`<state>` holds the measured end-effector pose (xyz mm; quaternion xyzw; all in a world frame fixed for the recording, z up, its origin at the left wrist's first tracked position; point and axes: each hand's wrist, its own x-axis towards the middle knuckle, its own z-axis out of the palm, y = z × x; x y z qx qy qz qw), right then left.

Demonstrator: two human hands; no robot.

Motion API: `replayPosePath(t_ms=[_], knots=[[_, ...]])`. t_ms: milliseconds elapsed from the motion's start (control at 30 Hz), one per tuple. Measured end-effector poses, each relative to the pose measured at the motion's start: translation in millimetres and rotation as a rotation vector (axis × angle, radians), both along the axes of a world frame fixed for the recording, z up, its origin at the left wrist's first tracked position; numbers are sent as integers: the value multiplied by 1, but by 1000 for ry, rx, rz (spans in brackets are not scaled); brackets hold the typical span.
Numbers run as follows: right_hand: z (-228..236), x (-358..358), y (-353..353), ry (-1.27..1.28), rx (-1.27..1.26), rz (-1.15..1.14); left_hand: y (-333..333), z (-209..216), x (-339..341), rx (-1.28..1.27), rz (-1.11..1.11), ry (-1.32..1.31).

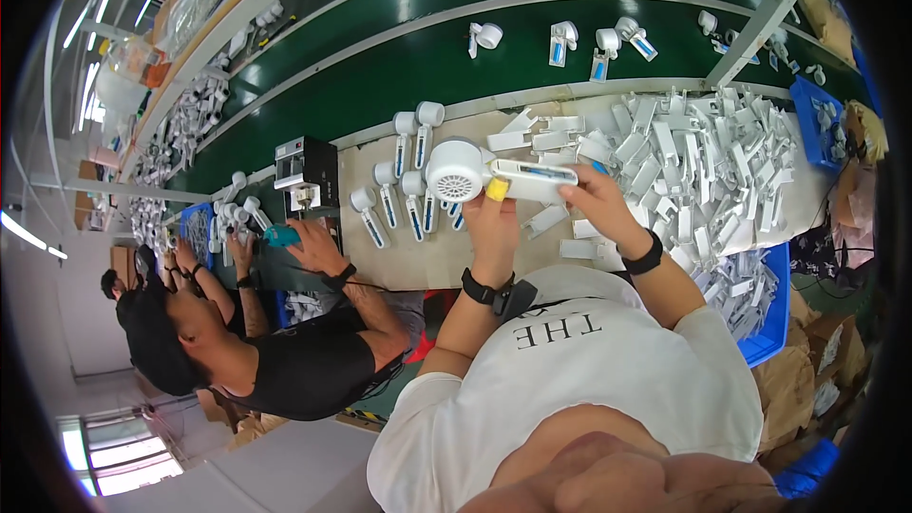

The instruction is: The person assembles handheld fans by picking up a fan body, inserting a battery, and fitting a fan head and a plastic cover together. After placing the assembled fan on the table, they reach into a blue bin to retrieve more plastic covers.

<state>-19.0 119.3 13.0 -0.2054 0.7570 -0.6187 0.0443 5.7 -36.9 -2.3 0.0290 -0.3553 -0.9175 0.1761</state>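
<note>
A white handheld fan (454,171) with a round grilled head and a long handle is held up in front of me, over the bench. My left hand (496,233) grips it from below, where the head meets the handle; something yellow shows at one fingertip. At the handle's far right end, my right hand (608,209) closes its fingers and thumb on the edge. The open handle side shows a blue strip inside. Several similar white units (385,192) with blue insides lie just left of it on the bench. Loose white handle covers (665,157) are heaped to the right.
A green conveyor belt (380,62) runs behind the bench, carrying a few units (559,43). Blue bins (771,313) stand at the right. To the left are a black machine (306,176) and a co-worker (313,361) holding a teal tool (282,236). A metal post (760,24) rises at the right.
</note>
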Motion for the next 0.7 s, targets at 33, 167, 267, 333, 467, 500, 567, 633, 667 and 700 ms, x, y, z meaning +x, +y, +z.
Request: replayPosePath(t_ms=[33,167,267,333,467,500,567,633,667,700], knots=[[-1,5,1,-433,-226,103,1,6,4,7,-39,-8],[6,2,-3,-396,-138,142,3,11,0,48,-56,-40],[10,2,-9,-366,0,61,4,9,-8,86,-59,-31],[16,0,-13,-101,63,-28,4,7,-13,114,-57,-48],[-2,-19,-11,188,130,-48,0,9,-23,174,-113,-71],[-12,-27,-12,224,174,-36,-3,8,-28,179,-98,-72],[-33,-38,-19,261,225,-16,-10,3,-42,36,-26,-189],[-54,-46,-34,-246,116,28,-22,-17,-54,2,2,-212],[-55,-46,-39,-229,123,30,-29,-23,-62,-35,6,-223],[-55,-44,-45,-232,101,107,-36,-28,-65,-15,11,-261]])
